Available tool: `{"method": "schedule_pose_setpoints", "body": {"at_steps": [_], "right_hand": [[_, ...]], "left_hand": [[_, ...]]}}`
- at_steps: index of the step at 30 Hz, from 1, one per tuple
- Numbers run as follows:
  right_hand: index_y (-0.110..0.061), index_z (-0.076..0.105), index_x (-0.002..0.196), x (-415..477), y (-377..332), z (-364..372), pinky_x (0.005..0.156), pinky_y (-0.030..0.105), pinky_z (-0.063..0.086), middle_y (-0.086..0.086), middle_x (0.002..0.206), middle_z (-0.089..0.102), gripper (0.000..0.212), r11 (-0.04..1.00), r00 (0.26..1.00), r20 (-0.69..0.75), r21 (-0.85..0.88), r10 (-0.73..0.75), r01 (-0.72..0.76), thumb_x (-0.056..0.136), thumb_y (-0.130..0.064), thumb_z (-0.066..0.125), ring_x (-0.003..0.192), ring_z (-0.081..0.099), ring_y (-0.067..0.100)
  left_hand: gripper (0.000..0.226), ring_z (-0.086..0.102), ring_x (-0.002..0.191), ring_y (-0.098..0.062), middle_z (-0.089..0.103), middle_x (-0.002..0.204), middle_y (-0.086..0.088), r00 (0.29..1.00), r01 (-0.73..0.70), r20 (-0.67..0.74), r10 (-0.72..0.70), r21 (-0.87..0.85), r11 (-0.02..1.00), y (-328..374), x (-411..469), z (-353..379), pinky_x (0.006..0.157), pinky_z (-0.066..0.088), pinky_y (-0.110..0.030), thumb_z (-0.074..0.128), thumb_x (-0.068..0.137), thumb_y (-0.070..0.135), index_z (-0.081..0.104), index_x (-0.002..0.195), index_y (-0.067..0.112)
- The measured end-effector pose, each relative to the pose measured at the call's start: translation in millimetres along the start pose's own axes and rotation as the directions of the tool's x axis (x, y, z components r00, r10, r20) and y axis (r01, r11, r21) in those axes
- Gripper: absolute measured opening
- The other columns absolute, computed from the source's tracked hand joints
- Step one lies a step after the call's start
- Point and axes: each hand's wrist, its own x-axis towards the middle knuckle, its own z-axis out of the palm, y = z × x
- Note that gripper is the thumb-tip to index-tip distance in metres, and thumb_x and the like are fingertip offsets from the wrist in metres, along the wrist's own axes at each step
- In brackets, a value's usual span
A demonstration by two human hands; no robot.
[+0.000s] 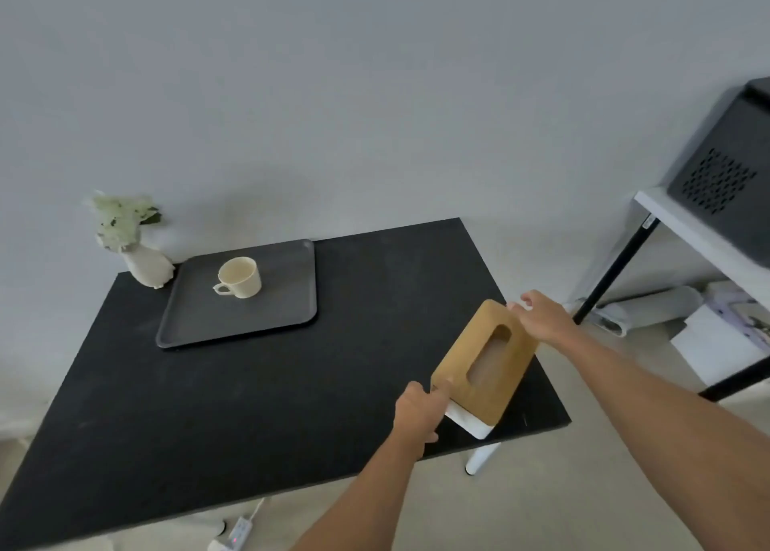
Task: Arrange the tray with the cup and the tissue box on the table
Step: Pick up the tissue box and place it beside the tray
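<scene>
A tissue box (462, 384) with a wooden lid and white base is at the right side of the black table (208, 404), near its front right corner. My left hand (418, 411) grips the box's near end and my right hand (541, 317) grips its far end. Whether the box rests on the table or is lifted off it, I cannot tell. A dark grey tray (287, 300) lies at the back of the table, and a cream cup (239, 277) stands upright on it with its handle toward me.
A pale vase with white-green flowers (143, 259) stands at the table's back left corner, touching the tray's corner. To the right is a white shelf (691, 234) with a black box (729, 184). A power strip (235, 536) lies on the floor under the front edge.
</scene>
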Motion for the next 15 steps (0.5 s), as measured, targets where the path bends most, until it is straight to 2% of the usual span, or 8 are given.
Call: {"method": "schedule_pose_setpoints", "body": {"at_steps": [5, 9, 13, 15], "right_hand": [[-0.011, 0.038, 0.143, 17, 21, 5, 0.106, 0.045, 0.037, 0.012, 0.147, 0.046, 0.053, 1.0, 0.995, 0.104, -0.002, -0.006, 0.006, 0.099, -0.04, 0.04, 0.134, 0.045, 0.032], [-0.01, 0.043, 0.138, 22, 28, 11, 0.102, 0.043, 0.04, 0.013, 0.139, 0.052, 0.046, 1.0, 0.986, 0.166, 0.014, -0.008, 0.006, 0.1, -0.036, 0.039, 0.127, 0.05, 0.031], [-0.009, 0.044, 0.138, 29, 26, 13, 0.102, 0.042, 0.041, 0.012, 0.137, 0.053, 0.042, 1.0, 0.987, 0.161, 0.026, -0.019, 0.015, 0.1, -0.028, 0.042, 0.126, 0.051, 0.03], [-0.01, 0.044, 0.137, 32, 19, 15, 0.102, 0.042, 0.041, 0.012, 0.136, 0.053, 0.041, 0.999, 0.987, 0.162, 0.027, -0.021, 0.017, 0.1, -0.026, 0.043, 0.126, 0.051, 0.03]], "left_hand": [[0.062, 0.06, 0.109, -0.026, 0.053, 0.126, -0.007, 1.0, 0.016, -0.009, -0.017, -0.066, 0.998, 7, 4, 27, 0.069, 0.06, -0.032, 0.06, 0.086, 0.049, 0.043, 0.133, 0.012], [0.052, 0.063, 0.097, -0.023, 0.055, 0.118, -0.007, 0.998, 0.036, -0.053, -0.04, -0.077, 0.996, 7, 9, 32, 0.079, 0.063, -0.037, 0.061, 0.088, 0.04, 0.046, 0.129, 0.011], [0.05, 0.055, 0.082, -0.012, 0.05, 0.1, 0.002, 0.993, 0.017, -0.116, -0.032, -0.129, 0.992, 16, 14, 34, 0.083, 0.061, -0.036, 0.058, 0.091, 0.031, 0.042, 0.135, 0.014], [0.053, 0.056, 0.087, -0.014, 0.05, 0.104, 0.002, 0.987, 0.013, -0.158, -0.036, -0.141, 0.99, 21, 17, 30, 0.085, 0.06, -0.037, 0.057, 0.093, 0.029, 0.038, 0.14, 0.015]]}}
